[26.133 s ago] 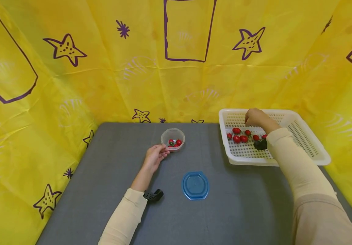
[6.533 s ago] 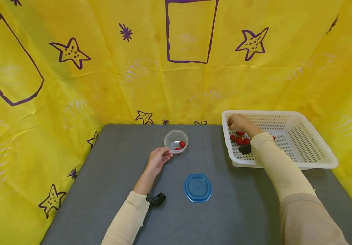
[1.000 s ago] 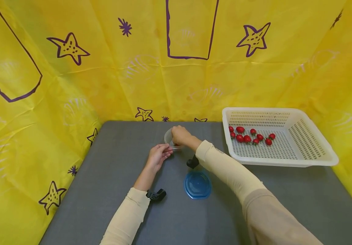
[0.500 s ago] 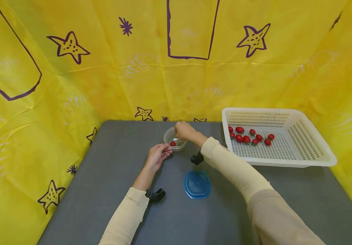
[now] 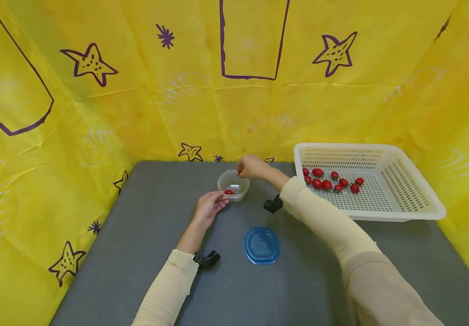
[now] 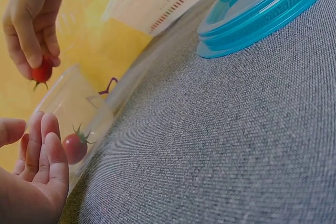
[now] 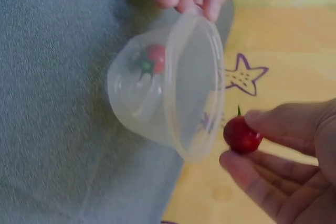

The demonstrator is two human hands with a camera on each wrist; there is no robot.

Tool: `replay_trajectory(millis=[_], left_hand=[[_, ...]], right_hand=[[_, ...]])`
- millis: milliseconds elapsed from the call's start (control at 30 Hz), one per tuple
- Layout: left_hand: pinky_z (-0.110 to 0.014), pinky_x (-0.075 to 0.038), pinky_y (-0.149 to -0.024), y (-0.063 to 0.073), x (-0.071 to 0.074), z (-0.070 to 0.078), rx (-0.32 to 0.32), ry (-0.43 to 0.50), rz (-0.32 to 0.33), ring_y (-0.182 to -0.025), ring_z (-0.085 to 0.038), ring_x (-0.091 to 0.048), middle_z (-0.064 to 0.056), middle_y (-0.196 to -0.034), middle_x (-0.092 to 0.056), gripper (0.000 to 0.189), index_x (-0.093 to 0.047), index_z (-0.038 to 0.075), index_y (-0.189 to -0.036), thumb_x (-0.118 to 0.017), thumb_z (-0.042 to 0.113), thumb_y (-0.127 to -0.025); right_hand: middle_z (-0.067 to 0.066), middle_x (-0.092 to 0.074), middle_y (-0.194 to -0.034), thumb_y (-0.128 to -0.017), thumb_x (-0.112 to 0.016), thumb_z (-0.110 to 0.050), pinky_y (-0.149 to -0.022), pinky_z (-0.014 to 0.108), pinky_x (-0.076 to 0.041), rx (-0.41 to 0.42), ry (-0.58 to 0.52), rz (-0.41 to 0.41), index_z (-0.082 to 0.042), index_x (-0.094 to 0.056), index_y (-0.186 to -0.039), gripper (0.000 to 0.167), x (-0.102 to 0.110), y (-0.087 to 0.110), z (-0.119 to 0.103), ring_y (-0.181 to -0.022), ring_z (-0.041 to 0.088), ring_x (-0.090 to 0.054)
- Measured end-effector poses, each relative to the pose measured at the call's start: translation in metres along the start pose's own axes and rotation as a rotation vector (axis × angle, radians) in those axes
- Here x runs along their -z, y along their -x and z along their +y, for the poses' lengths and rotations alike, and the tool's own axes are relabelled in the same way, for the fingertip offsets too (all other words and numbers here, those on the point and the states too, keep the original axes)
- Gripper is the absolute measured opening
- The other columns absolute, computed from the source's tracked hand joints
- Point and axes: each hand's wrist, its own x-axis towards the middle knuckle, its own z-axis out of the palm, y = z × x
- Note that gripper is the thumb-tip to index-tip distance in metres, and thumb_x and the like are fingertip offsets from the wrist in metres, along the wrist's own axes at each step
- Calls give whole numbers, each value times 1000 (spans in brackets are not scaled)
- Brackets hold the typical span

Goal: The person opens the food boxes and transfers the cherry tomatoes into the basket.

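Observation:
A clear plastic tub stands on the grey table, its lid off. One cherry tomato with a green calyx lies inside it. My left hand pinches the tub's near-left rim between thumb and fingers. Just above the far-right rim, my right hand holds another cherry tomato between thumb and fingertips, apart from the tub. In the left wrist view that tomato hangs with its calyx down. My right hand covers part of the tub's rim in the head view.
A white perforated basket with several cherry tomatoes grouped in its left half stands at the back right. The blue lid lies flat on the table in front of the tub. A yellow patterned cloth hangs behind and at the sides.
My right hand has risen out of the tub towards the right, bringing a cherry tomato. The tub held several tomatoes earliest, one now. My left hand stays at the rim.

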Motion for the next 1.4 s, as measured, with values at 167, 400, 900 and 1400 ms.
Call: replay_trajectory(millis=[167, 400, 900, 1400], left_hand=[[-19, -54, -66, -1, -1, 0, 1, 12, 6, -67, -8, -67, 3, -73, -69, 23, -58, -5, -111, -57, 14, -97], [-19, -54, -64, 0, -2, -2, -8, 20, 16, -65, -7, -66, 3, -72, -69, 15, -59, -1, -103, -57, 13, -97], [-19, -54, -65, 1, 0, -3, -13, 8, 4, -67, -7, -66, 4, -73, -70, 29, -56, -8, -116, -57, 14, -97], [-20, -55, -67, -1, 2, -3, -5, 13, 9, -68, -9, -67, 2, -75, -70, 18, -60, -1, -105, -58, 14, -97]], right_hand=[[17, -72, -105, -88, -66, -6, -87, 38, -55, 35, -82, -21, 2, -70, -105, 19, 12, 4, 8, -99, 29, -67], [19, -72, -99, -86, -65, -2, -85, 40, -54, 73, -107, 38, 4, -70, -101, 17, 28, 10, 21, -93, 31, -67], [22, -71, -102, -87, -66, -4, -84, 42, -53, -28, -115, 77, 5, -68, -104, 19, 61, 32, 50, -97, 34, -67], [22, -71, -101, -88, -68, -7, -83, 44, -53, -127, -147, 158, 5, -68, -102, 18, 81, 58, 85, -94, 33, -66]])
